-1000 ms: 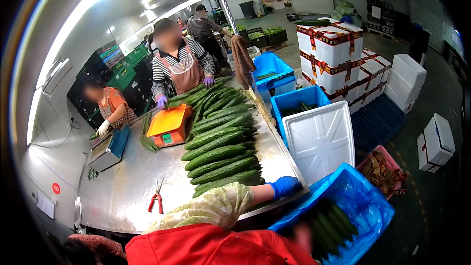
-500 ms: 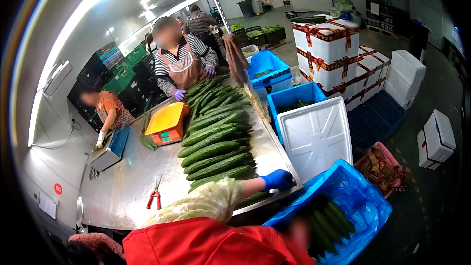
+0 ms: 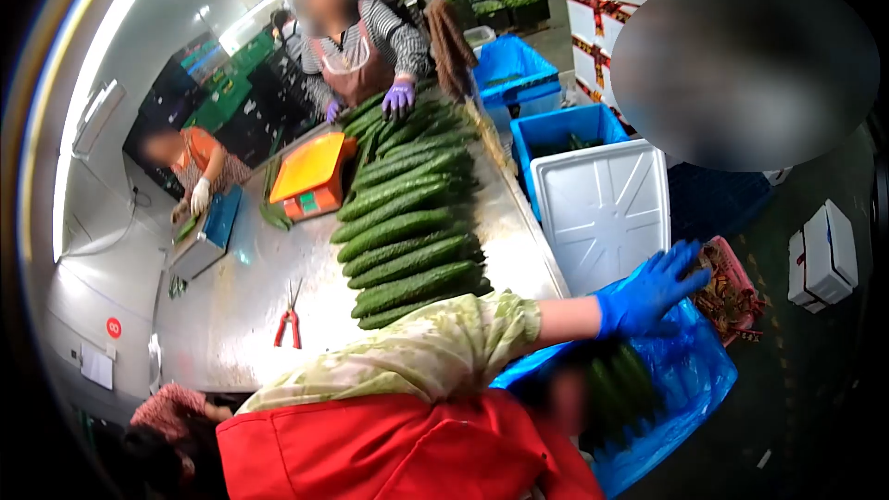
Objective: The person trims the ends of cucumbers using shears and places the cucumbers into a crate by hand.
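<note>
My left hand (image 3: pixel 653 292), in a blue glove, is stretched out with fingers spread over the far rim of a blue crate (image 3: pixel 708 380) lined with blue plastic. It holds nothing. Dark green cucumbers (image 3: pixel 620 384) lie inside the crate, partly in shadow. A blurred skin-toned patch and blue finger-like shapes show in the crate; whether they belong to my right arm I cannot tell. Left of my arm, a long row of cucumbers (image 3: pixel 407 250) covers part of the metal table (image 3: pixel 222 315). My patterned sleeve hides the near end of the row.
Red-handled scissors (image 3: pixel 289 319) and an orange scale (image 3: pixel 308 176) are on the table. A white lid (image 3: pixel 607 204) leans by another blue crate (image 3: pixel 556 125). Behind the scraps basket (image 3: pixel 732 301) is a white box (image 3: pixel 824 259). Across the table, a co-worker's purple-gloved hand (image 3: pixel 398 99) touches cucumbers.
My left hand has moved right from the table edge to above the crate, and its closed fingers have spread. The co-worker's purple-gloved hand has come over the far cucumbers.
</note>
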Motion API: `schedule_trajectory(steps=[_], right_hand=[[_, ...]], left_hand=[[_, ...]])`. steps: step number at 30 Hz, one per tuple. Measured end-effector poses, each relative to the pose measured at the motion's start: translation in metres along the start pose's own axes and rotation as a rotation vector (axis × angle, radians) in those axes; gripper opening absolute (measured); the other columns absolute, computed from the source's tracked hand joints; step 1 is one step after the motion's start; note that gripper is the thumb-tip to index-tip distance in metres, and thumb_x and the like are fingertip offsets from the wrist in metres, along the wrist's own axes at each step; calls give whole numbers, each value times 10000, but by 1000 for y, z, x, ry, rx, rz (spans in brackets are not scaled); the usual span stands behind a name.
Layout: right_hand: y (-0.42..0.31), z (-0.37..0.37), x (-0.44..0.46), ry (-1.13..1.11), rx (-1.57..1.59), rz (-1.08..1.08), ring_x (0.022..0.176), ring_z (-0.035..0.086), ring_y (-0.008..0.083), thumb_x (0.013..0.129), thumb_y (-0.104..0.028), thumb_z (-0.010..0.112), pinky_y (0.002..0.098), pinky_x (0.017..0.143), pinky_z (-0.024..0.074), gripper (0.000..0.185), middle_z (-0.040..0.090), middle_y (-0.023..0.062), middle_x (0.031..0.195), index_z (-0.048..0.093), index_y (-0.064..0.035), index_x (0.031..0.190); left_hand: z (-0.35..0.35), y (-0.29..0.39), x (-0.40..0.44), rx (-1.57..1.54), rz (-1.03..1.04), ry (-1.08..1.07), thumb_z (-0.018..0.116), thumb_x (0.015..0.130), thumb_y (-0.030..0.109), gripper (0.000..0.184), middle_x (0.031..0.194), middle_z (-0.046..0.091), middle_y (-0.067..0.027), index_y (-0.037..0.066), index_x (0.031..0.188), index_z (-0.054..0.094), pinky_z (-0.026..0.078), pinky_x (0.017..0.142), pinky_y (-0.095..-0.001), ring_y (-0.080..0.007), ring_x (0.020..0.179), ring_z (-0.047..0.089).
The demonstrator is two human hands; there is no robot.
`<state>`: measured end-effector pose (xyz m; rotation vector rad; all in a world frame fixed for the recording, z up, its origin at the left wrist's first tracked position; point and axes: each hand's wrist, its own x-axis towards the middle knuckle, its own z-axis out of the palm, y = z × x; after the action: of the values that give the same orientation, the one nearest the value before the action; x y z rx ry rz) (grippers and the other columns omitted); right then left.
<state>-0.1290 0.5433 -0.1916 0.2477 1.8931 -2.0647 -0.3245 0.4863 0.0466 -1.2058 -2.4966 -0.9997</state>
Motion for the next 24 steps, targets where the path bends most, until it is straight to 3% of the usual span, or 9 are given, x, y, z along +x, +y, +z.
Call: schedule_trajectory(steps=[3,5,7,9,10,12,18,20,24], right_hand=[[43,-3,17,16,-158,-80,844,620,260,876,-327,598,348,738,495,495,625,170,1038,531,-9,1249],[84,-1,40,-60,-2,-107,921,600,258,895,-269,568,353,798,482,433,586,164,1105,530,-16,1244],[131,0,61,-137,155,-122,997,580,257,914,-211,538,358,858,469,377,548,159,1172,529,-23,1240],[156,-7,59,-202,310,-114,1074,560,255,933,-153,508,363,919,456,328,510,153,1239,528,-30,1236],[103,-10,63,-33,-318,-329,941,587,270,875,-93,588,340,829,487,407,551,141,1165,509,-80,1275],[-51,58,-2,108,-513,-576,991,575,288,818,-21,648,364,859,478,477,534,160,1191,498,-55,1270],[-135,130,2,-233,-1068,-873,1318,308,417,765,-496,696,487,1067,304,852,300,217,1441,373,-29,1401],[-121,147,24,-322,-1197,-828,1335,268,441,695,-616,687,517,1069,288,1006,252,236,1463,324,-41,1437],[-109,168,61,-284,-1358,-1016,1307,304,461,646,-680,673,541,1052,296,1031,301,289,1412,394,-22,1388]], left_hand=[[-11,8,-69,77,-41,-173,751,697,263,831,1500,182,-255,131,1412,348,189,1106,-574,-470,1389,149],[9,-17,-136,219,77,-25,708,736,268,749,1503,200,-229,130,1394,378,198,1102,-578,-456,1386,176],[-36,1,-186,144,-81,-227,668,765,272,684,1491,239,-222,124,1377,401,226,1087,-578,-446,1371,225],[-66,15,-237,59,-145,-111,680,773,253,595,1431,343,-230,99,1308,470,283,1058,-555,-443,1311,329],[-67,11,-265,104,-141,33,702,772,256,582,1380,402,-229,97,1288,485,315,1031,-552,-443,1264,386],[-106,30,-306,199,-320,66,734,751,283,620,1344,440,-223,107,1290,483,344,1007,-531,-437,1241,409],[-112,46,-425,474,-778,110,673,788,428,673,1452,328,-215,164,1364,445,247,1072,-553,-432,1316,334],[-71,8,-465,1033,-659,-137,624,806,492,665,1452,342,-195,173,1365,456,232,1080,-552,-409,1331,326],[-83,18,-448,724,-662,204,561,844,456,568,1463,375,-105,199,1344,481,259,1087,-474,-309,1346,347]])
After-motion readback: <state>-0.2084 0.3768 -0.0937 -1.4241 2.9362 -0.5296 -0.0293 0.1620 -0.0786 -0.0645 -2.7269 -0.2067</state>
